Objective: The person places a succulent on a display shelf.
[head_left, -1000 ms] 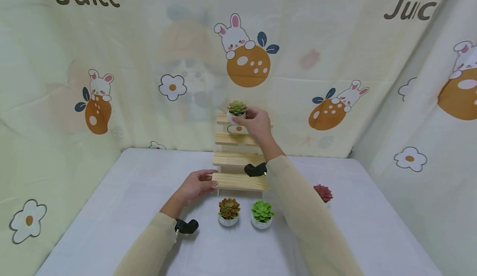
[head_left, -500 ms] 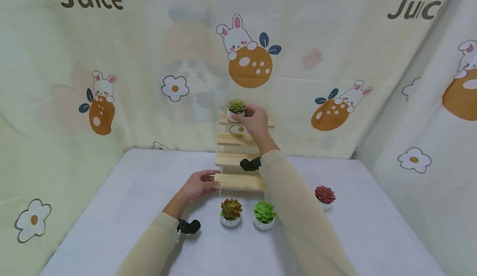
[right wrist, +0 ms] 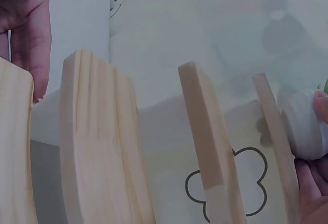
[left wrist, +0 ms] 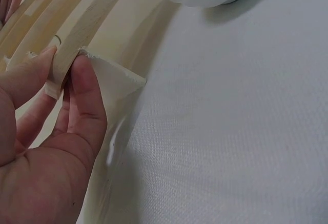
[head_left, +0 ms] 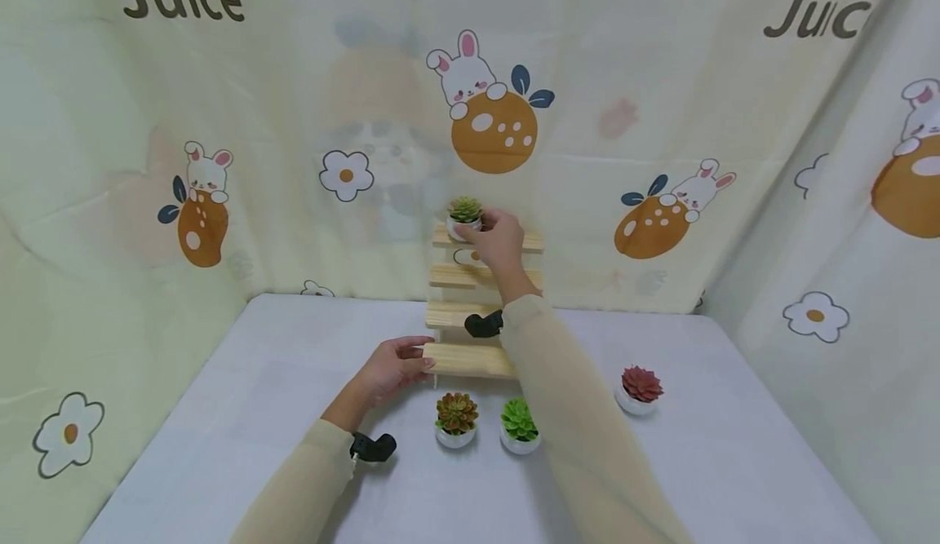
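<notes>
A small wooden stand with stepped shelves stands at the table's back. My left hand pinches the left end of its lowest shelf between thumb and fingers, as the left wrist view also shows. Up at the top shelf, my right hand grips a green succulent in a white pot by the pot's side. In the right wrist view the white pot sits against the top shelf, with fingertips on it. Most of the right palm is out of that view.
In front of the stand are a reddish-brown succulent and a bright green succulent, the latter partly behind the right sleeve. A red succulent stands farther right on the white table. A printed curtain hangs behind.
The right forearm has swung slightly left, uncovering the red succulent and covering part of the bright green one. The right hand stays on the pot at the top shelf. The left hand keeps its hold.
</notes>
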`<state>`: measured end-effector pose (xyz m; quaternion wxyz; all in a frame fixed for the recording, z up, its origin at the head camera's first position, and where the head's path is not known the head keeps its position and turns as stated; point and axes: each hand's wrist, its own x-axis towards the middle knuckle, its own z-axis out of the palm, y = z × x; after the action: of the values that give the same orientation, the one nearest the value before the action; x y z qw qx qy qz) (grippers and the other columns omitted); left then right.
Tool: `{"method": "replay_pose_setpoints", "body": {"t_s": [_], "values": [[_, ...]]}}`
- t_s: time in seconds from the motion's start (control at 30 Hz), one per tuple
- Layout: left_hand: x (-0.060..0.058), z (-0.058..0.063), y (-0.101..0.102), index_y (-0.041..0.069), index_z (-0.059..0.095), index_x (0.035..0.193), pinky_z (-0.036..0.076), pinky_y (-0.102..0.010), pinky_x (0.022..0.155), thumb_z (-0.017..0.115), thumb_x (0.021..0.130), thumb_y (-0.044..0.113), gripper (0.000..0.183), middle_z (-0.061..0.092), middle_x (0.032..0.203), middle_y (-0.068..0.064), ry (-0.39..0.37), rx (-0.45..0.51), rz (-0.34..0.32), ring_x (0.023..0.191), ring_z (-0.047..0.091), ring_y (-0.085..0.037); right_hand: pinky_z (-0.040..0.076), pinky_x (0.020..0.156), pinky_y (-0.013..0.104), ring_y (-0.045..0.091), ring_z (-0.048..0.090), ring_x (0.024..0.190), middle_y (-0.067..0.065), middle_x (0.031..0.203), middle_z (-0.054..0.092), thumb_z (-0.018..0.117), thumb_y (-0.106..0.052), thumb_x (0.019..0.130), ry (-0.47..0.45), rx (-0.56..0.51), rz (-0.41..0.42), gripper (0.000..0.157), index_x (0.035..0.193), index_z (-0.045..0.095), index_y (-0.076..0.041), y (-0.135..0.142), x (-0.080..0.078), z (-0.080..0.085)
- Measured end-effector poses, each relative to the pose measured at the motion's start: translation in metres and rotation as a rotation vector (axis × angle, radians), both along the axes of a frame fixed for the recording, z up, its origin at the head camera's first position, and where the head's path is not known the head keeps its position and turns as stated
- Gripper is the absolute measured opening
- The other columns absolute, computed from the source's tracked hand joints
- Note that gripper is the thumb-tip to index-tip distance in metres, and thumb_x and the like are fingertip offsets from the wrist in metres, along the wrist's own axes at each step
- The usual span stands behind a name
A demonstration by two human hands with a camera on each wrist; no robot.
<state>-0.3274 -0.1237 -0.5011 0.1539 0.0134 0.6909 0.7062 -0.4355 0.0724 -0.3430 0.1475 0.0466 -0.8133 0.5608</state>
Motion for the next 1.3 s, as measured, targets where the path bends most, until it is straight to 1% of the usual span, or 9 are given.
{"method": "replay_pose_setpoints", "body": {"t_s": [0.07,0.17,0.3,0.47,0.73,0.83,1.03,1.17,1.3], "values": [[-0.001,-0.001,-0.001,0.005,0.058,0.143,0.061,-0.031,0.084,0.071,0.096,0.005,0.049,0.064,0.132,-0.020,-0.004,-0.004,0.001,0.099,0.069,-0.019,0.057,0.072,0.032,0.019,0.065,0.087,0.009,0.100,0.073,0.082,-0.029,0.089,0.008,0.004,0.005,0.034,0.117,0.075,-0.010,0.000,0.001,-0.001],[-0.001,-0.002,-0.001,0.005,0.058,0.143,0.061,-0.031,0.083,0.071,0.096,0.006,0.049,0.064,0.132,-0.020,-0.004,-0.009,0.001,0.099,0.069,-0.019,0.057,0.073,0.032,0.021,0.067,0.089,0.011,0.103,0.074,0.082,-0.028,0.090,0.019,0.009,0.027,0.033,0.116,0.075,-0.009,0.001,0.002,-0.003],[-0.002,-0.003,0.000,0.004,0.058,0.142,0.061,-0.031,0.082,0.070,0.096,0.005,0.048,0.063,0.132,-0.020,0.002,-0.012,0.003,0.099,0.068,-0.020,0.059,0.085,0.037,0.023,0.070,0.105,0.012,0.117,0.074,0.082,-0.026,0.089,0.011,-0.010,0.051,0.039,0.123,0.072,-0.007,0.005,0.003,-0.005],[-0.003,-0.004,0.001,0.004,0.059,0.142,0.061,-0.031,0.083,0.070,0.096,0.003,0.048,0.063,0.131,-0.020,-0.002,-0.007,0.008,0.099,0.068,-0.020,0.057,0.098,0.041,0.027,0.068,0.117,0.014,0.129,0.070,0.083,-0.023,0.088,0.005,-0.043,0.064,0.049,0.131,0.068,-0.005,0.010,0.006,-0.005],[-0.004,-0.005,0.001,0.003,0.058,0.142,0.062,-0.033,0.085,0.069,0.096,0.002,0.047,0.063,0.130,-0.021,0.014,-0.005,0.002,0.100,0.068,-0.021,0.052,0.108,0.040,0.031,0.062,0.129,0.017,0.141,0.063,0.083,-0.029,0.088,-0.014,-0.085,0.078,0.064,0.141,0.059,-0.001,0.029,0.020,-0.006],[-0.003,-0.003,0.001,0.003,0.058,0.141,0.062,-0.033,0.084,0.069,0.096,0.002,0.047,0.063,0.130,-0.021,0.012,-0.012,0.002,0.099,0.068,-0.020,0.051,0.109,0.040,0.030,0.061,0.131,0.018,0.142,0.062,0.083,-0.030,0.088,-0.013,-0.103,0.101,0.065,0.140,0.059,0.000,0.038,0.025,-0.008],[-0.002,0.001,0.001,0.004,0.060,0.140,0.061,-0.031,0.081,0.071,0.095,0.003,0.047,0.064,0.128,-0.020,0.020,-0.025,0.017,0.098,0.069,-0.020,0.052,0.108,0.042,0.031,0.061,0.130,0.023,0.140,0.062,0.082,-0.023,0.089,0.015,-0.184,0.136,0.058,0.137,0.061,0.002,0.060,0.042,-0.014],[-0.002,0.000,0.002,0.004,0.059,0.141,0.062,-0.031,0.083,0.070,0.095,0.003,0.048,0.064,0.129,-0.020,0.013,-0.017,0.018,0.099,0.069,-0.019,0.054,0.105,0.036,0.030,0.061,0.130,0.022,0.140,0.062,0.081,-0.022,0.090,0.026,-0.202,0.139,0.055,0.136,0.063,0.000,0.075,0.055,-0.018],[-0.001,-0.002,0.002,0.003,0.059,0.142,0.061,-0.032,0.084,0.070,0.095,0.002,0.048,0.063,0.130,-0.021,0.007,-0.011,0.021,0.100,0.068,-0.020,0.056,0.099,0.027,0.028,0.063,0.129,0.018,0.137,0.066,0.082,-0.024,0.089,0.021,-0.180,0.133,0.051,0.133,0.066,-0.003,0.089,0.068,-0.021]]}}
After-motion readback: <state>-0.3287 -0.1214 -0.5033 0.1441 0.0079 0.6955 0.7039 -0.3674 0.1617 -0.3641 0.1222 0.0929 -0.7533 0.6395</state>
